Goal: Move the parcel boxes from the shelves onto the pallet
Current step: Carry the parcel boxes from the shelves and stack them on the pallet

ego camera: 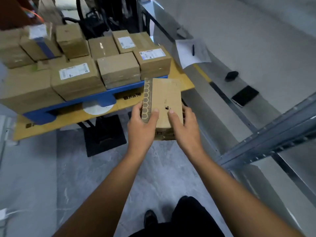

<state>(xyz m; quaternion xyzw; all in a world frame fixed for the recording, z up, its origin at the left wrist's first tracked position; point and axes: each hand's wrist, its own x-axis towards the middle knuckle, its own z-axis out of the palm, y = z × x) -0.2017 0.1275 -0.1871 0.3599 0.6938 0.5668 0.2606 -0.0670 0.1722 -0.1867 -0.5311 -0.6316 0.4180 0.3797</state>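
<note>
A brown cardboard parcel box (165,98) with a printed ring pattern down its left edge is held in the air in front of me. My left hand (142,124) grips its left side, thumb on top. On the right side my right hand (185,127) grips it the same way. The box hangs just before the near right corner of the blue pallet (71,103). Several brown parcel boxes (118,69), some with white labels, stand packed on that pallet. A flat cardboard sheet (68,120) lies under the pallet.
Grey metal shelves (266,134) run along the right. On them lie a paper sheet with a pen (191,52), a black phone (245,95) and a small dark object (231,75). A pallet jack's black base (104,135) sits under the cardboard sheet. My dark shoes (150,218) stand on the grey floor.
</note>
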